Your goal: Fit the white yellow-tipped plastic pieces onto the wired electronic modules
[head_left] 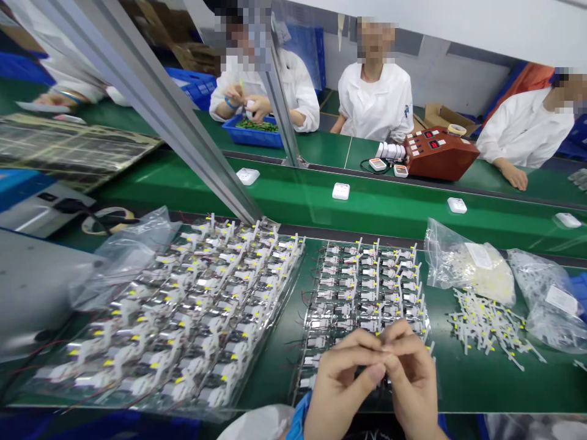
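Over the near end of the smaller clear tray (298, 366), my left hand (343, 379) and my right hand (410, 373) meet at the fingertips. The fingers of both hands are pinched together, and whatever is between them is too small or hidden to name. Beneath and beyond them are rows of small white parts with yellow spots and thin wires (362, 284). A loose pile of white plastic pieces with yellow tips (486, 324) lies to the right of my right hand.
A larger clear tray (243, 391) of similar parts is at left. Plastic bags (477, 263) lie at right. White square devices (340, 190) sit on the green conveyor (293, 195). A metal post (183, 116) slants down to the bench. Co-workers (376, 98) sit opposite, near a brown control box (440, 160).
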`<state>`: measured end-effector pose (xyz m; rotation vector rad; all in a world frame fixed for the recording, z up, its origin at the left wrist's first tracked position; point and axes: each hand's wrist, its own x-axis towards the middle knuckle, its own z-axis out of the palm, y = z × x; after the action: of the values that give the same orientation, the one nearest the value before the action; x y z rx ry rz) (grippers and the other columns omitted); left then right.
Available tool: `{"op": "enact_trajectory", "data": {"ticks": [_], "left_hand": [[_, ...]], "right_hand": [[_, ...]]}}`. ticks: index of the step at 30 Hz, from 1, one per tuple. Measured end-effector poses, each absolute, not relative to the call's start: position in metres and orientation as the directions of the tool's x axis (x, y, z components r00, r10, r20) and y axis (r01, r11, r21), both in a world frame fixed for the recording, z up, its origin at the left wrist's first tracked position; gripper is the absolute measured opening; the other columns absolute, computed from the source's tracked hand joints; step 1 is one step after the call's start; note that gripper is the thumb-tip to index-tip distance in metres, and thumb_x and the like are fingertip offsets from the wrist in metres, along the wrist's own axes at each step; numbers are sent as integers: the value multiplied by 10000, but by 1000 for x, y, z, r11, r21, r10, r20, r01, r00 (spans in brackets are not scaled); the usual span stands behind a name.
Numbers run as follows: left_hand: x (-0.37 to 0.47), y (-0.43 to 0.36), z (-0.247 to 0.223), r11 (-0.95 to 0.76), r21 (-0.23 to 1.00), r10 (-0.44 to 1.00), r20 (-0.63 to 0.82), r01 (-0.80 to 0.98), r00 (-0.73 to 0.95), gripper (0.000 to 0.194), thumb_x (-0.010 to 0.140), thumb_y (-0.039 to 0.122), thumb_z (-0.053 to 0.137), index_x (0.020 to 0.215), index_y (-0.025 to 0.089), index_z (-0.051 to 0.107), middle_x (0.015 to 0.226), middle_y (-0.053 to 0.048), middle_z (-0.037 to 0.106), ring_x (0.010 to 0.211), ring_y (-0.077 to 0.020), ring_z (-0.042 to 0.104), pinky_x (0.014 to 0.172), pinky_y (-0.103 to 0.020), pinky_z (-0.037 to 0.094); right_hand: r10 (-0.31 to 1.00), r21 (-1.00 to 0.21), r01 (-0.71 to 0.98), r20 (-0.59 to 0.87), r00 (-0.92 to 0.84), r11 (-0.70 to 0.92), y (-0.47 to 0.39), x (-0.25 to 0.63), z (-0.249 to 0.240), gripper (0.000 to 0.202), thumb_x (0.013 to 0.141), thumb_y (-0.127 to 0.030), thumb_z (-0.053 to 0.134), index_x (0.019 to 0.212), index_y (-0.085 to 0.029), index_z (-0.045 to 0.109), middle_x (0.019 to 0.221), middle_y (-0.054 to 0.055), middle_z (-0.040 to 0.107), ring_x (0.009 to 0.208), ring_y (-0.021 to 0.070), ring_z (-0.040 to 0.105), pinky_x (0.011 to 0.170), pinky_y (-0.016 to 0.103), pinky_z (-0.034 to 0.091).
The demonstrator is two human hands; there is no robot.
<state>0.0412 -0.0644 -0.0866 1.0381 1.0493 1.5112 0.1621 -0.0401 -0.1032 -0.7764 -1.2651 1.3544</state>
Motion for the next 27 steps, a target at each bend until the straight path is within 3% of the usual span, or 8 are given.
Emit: {"op": "enact_trajectory", "data": {"ticks": [7, 10, 14, 17, 19, 22, 27], "left_hand": [[39, -65, -94, -125, 938, 988, 88, -323, -127, 97, 867, 281, 670, 849, 264, 764, 805, -28, 678, 761, -134, 623, 696, -214, 507], [27, -67, -106, -150, 944, 975, 92, -295, -202, 82, 863, 296, 671, 838, 229, 711, 813, -26, 658, 750, -138, 604, 686, -222, 501], [-5, -71, -123, -104, 992, 920, 70, -68, -386, 174, 882, 304, 635, 754, 187, 622, 830, -37, 621, 777, -155, 587, 690, -230, 495], [-29, -75, -132, -37, 983, 911, 107, 178, -399, 170, 911, 293, 579, 778, 192, 613, 848, -40, 627, 831, -178, 604, 725, -253, 501], [-39, -76, -138, -18, 925, 941, 144, 380, -307, 157, 934, 263, 529, 839, 199, 636, 887, -48, 647, 877, -193, 613, 782, -283, 502], [-41, -76, -151, -91, 743, 976, 200, 663, -90, 176, 943, 205, 487, 958, 207, 662, 960, -63, 656, 931, -210, 597, 859, -335, 490], [-28, -69, -171, -136, 461, 988, 132, 877, 84, 206, 946, 165, 452, 1001, 194, 648, 1009, -92, 611, 974, -253, 543, 853, -412, 496]], "right_hand": [[953, -959, -234, 212, -218, 159, -39, 163, -102, 66, 930, -250, 603, 967, -276, 651, 856, 18, 553, 812, 166, 554, 697, 276, 468], [939, -954, -209, 262, -223, 217, -39, 174, -109, 110, 959, -244, 539, 972, -265, 646, 900, 42, 562, 831, 188, 556, 703, 317, 461], [953, -955, -140, 279, -118, 262, -35, 199, -122, 138, 961, -245, 510, 907, -241, 638, 879, 52, 564, 797, 203, 547, 679, 343, 447], [968, -968, -54, 248, -25, 247, -32, 217, -131, 158, 955, -270, 510, 903, -230, 653, 883, 63, 579, 757, 207, 556, 664, 362, 464], [971, -972, 1, 237, 38, 237, -31, 227, -136, 194, 944, -328, 526, 871, -216, 667, 863, 73, 595, 731, 218, 569, 662, 383, 477], [969, -975, 48, 220, 110, 216, -32, 238, -145, 220, 918, -370, 564, 813, -207, 668, 816, 72, 604, 726, 234, 582, 662, 394, 482], [973, -979, 49, 202, 111, 198, -37, 249, -154, 177, 939, -290, 541, 830, -209, 655, 877, 66, 584, 757, 216, 572, 696, 371, 449]]}}
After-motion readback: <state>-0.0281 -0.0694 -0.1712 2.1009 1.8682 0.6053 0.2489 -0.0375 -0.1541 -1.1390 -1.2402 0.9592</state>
